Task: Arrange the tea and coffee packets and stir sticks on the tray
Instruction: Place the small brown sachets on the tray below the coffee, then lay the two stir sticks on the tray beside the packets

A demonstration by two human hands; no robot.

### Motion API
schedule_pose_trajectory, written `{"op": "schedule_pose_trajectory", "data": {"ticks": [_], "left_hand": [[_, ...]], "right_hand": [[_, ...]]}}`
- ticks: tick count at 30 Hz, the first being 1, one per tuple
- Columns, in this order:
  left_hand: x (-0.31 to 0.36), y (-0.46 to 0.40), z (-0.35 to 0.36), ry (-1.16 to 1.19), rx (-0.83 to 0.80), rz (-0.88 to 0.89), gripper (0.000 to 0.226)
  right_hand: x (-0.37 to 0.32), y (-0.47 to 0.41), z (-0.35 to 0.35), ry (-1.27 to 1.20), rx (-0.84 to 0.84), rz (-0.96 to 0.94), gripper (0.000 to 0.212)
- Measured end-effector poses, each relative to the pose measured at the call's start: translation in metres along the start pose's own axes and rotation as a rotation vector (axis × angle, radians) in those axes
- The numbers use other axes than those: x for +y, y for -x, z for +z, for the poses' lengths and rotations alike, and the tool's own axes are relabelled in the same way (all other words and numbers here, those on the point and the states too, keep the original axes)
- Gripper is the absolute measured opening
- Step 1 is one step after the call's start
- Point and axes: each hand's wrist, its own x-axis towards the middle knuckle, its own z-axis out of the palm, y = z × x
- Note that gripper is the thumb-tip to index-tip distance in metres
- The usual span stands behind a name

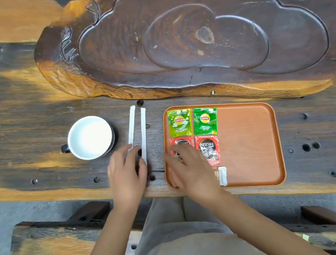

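An orange tray (250, 141) lies on the table at the right. In its left part two green Lipton tea packets (180, 123) (205, 121) lie side by side. Below them are two red Nescafe coffee packets (181, 144) (208, 150). My right hand (190, 169) hovers blurred over the tray's near-left corner, fingers spread, covering part of the left coffee packet. A small white sachet (222, 175) peeks out beside it. Two white wrapped stir sticks (132, 126) (144, 133) lie parallel on the table left of the tray. My left hand (126, 171) rests its fingers on their near ends.
A white cup (90, 137) with a dark handle stands left of the sticks. A large carved dark wooden tea board (186, 41) fills the far side of the table. The right half of the tray is bare. The table's near edge runs just below my hands.
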Motion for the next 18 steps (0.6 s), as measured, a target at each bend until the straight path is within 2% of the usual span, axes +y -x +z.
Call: {"op": "schedule_pose_trajectory", "data": {"ticks": [6, 13, 18], "left_hand": [[-0.009, -0.022, 0.010, -0.167, -0.075, 0.019, 0.035], [-0.026, -0.010, 0.017, -0.148, -0.062, -0.005, 0.036], [-0.027, -0.008, 0.013, -0.070, -0.037, -0.058, 0.029]], "right_hand": [[-0.024, -0.059, 0.036, 0.100, -0.128, -0.123, 0.034], [-0.018, -0.068, 0.047, 0.198, -0.224, -0.055, 0.025], [-0.025, -0.077, 0.045, 0.168, -0.324, 0.071, 0.039]]}}
